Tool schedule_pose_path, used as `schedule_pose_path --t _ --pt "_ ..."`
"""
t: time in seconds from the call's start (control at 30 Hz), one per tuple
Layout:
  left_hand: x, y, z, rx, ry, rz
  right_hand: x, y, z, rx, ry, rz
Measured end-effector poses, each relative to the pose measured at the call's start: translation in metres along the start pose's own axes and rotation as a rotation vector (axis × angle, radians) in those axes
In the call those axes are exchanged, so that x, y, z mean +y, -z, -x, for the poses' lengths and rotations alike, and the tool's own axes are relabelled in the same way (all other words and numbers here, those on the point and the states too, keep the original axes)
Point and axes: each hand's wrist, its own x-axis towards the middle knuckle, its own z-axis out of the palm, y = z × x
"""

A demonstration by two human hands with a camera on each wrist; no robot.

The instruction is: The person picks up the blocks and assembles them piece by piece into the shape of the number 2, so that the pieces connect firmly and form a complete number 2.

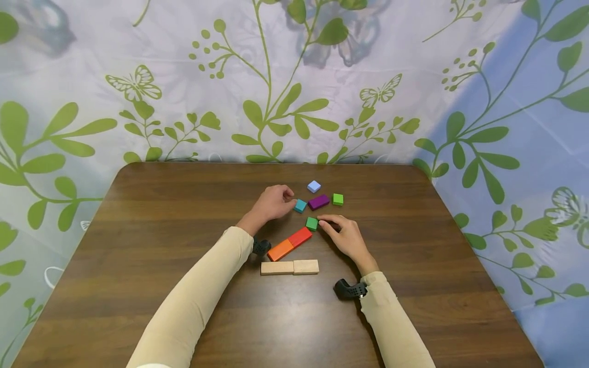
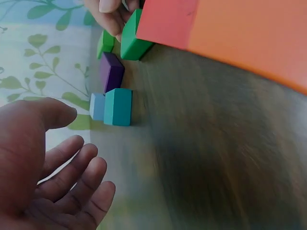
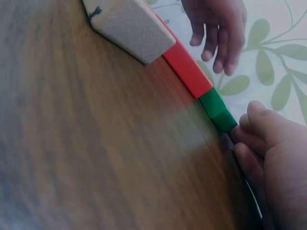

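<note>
The green block (image 1: 311,224), beside the red block (image 1: 301,236) on the counter (image 1: 207,317), is touched by the loosely parted right hand (image 1: 346,236), partly hidden in the left wrist view; the left hand (image 1: 272,201) is held relaxed near the teal block (image 1: 300,206).

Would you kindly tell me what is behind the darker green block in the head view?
Behind the darker green block are the teal block, purple block, light green block (rightmost) and, farthest back, the light blue block. The table beneath it is covered and cannot be seen.
</note>
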Motion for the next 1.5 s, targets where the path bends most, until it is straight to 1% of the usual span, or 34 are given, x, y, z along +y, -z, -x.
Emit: schedule_pose_path --t 0.1,0.2,0.43,0.5,0.63,0.73,0.83,1.07,1.5 --pt "0.004 -0.005 -0.008 -0.027 0.046 -0.019 0.000 0.000 0.001 0.004 0.005 0.004" --pt "0.008 -0.009 -0.013 -0.058 0.075 -0.037 0.001 -0.001 0.001 0.010 0.009 0.012" --pt "0.014 -0.015 -0.016 -0.064 0.076 -0.175 0.000 0.000 0.000 0.003 -0.004 -0.011" --pt "0.015 -0.015 -0.017 -0.064 0.073 -0.184 0.000 0.001 0.000 0.004 -0.006 -0.015" --pt "0.015 -0.013 -0.018 -0.064 0.074 -0.167 0.000 0.001 -0.001 0.007 -0.010 -0.010" --pt "0.014 -0.012 -0.018 -0.078 0.079 -0.171 0.000 0.001 -0.001 0.001 -0.017 -0.002" --pt "0.013 -0.011 -0.018 -0.098 0.069 -0.192 0.000 0.001 -0.001 -0.007 -0.026 0.002" --pt "0.011 -0.012 -0.018 -0.158 0.021 -0.224 0.001 0.001 0.000 -0.005 -0.019 -0.003" --pt "0.011 -0.013 -0.018 -0.166 -0.005 -0.216 0.001 0.000 -0.001 -0.001 -0.032 -0.003"
